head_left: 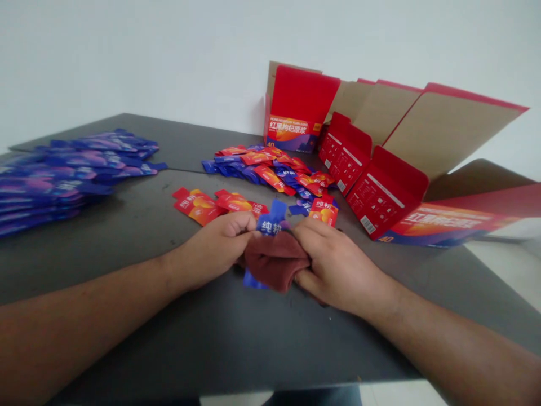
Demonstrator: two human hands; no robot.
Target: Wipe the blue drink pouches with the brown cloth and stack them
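Observation:
In front of me a blue sachet point(269, 226) with white characters is held between both hands. My left hand point(217, 239) pinches its left side, thumb and fingers closed. My right hand point(333, 262) is closed on a folded brown cloth point(276, 259), which lies across the lower part of the sachet. A blue end of the sachet shows below the cloth; the middle is hidden. Just beyond my hands lie a few red-orange sachets point(196, 206). Behind them is a mixed pile of red and blue sachets point(274, 169).
Blue sachets point(71, 175) are stacked in a wide heap at the left of the dark table point(236, 344). Open red cartons point(386, 192) stand at the right with flaps raised, one farther carton point(291, 124) against the white wall.

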